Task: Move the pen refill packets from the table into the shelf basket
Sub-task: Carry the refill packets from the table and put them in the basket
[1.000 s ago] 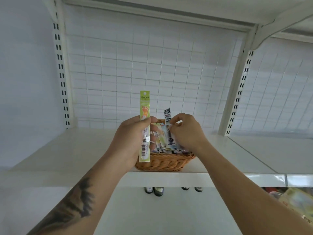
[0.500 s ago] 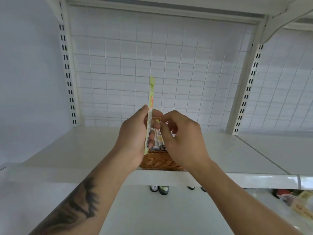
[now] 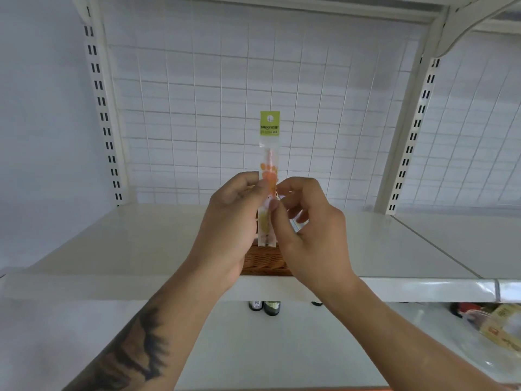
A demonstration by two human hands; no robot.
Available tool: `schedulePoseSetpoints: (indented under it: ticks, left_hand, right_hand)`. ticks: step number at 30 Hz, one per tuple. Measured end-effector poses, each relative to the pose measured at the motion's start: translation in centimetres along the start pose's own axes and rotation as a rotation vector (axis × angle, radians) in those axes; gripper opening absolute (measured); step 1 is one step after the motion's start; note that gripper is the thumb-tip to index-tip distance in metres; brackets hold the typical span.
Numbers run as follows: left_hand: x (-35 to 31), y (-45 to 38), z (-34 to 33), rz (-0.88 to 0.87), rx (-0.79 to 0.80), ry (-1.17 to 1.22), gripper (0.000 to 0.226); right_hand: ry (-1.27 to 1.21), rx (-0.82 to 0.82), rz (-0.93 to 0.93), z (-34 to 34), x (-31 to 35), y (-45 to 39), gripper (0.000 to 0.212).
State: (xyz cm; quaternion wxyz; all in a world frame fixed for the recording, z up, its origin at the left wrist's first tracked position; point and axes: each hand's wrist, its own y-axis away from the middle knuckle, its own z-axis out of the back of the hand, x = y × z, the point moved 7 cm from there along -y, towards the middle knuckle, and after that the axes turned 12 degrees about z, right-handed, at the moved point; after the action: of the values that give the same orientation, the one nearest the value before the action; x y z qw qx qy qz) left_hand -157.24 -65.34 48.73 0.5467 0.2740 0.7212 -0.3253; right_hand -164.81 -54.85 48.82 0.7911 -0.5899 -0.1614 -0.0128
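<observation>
**Packet upright over basket, two-hand pinch**

Packet point(image 3: 269, 153): slim clear sleeve, green header, orange print, held upright above the wicker basket point(image 3: 265, 261) on the shelf point(image 3: 141, 244). Left hand point(image 3: 231, 221) and right hand point(image 3: 307, 221) both pinch its middle. Risk: released tall, it tips over the rim; thin film slips.

The wicker basket point(image 3: 265, 262) is almost wholly hidden behind both hands; only a strip of its front wall shows, and its contents cannot be seen. The left hand point(image 3: 228, 221) and right hand point(image 3: 307, 227) cover the middle of the refill packet point(image 3: 269, 142), whose print is too small to read. At 6 o'clock, bottles point(image 3: 265, 306) are cut off by the shelf point(image 3: 141, 249). At 4 o'clock, a yellow package point(image 3: 504, 328) runs off the edge, blurred.
</observation>
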Motion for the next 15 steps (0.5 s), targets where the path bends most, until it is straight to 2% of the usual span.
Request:
schedulePoseSetpoints:
  ticks: [2,4,6,8,11,15]
  left_hand:
    - [-0.1,0.2,1.1,-0.065,-0.061,-0.123,0.017]
    - [0.1,0.5,3.3,-0.207,-0.209,-0.428,0.015]
    - [1.2,1.6,5.7,-0.345,-0.374,-0.806,0.025]
    - [3.5,2.6,7.7,-0.362,-0.454,-1.081,0.038]
    - [6.8,3.2,9.9,-0.263,-0.443,-1.237,0.046]
    - [8.6,3.5,10.8,-0.278,-0.429,-1.356,0.043]
  right_hand:
    - [0.008,0.036,0.003,0.0,0.3,-0.5,0.016]
    - [0.016,0.06,-0.062,0.5,-0.5,-1.4,0.019]
    - [0.07,0.128,-0.232,0.9,-3.1,-2.3,0.019]
    - [0.171,0.266,-0.407,0.9,-6.2,-2.6,0.02]
    - [0.287,0.494,-0.545,-0.1,-8.6,-1.9,0.025]
    - [0.43,0.602,-0.498,-1.2,-8.4,-2.0,0.03]
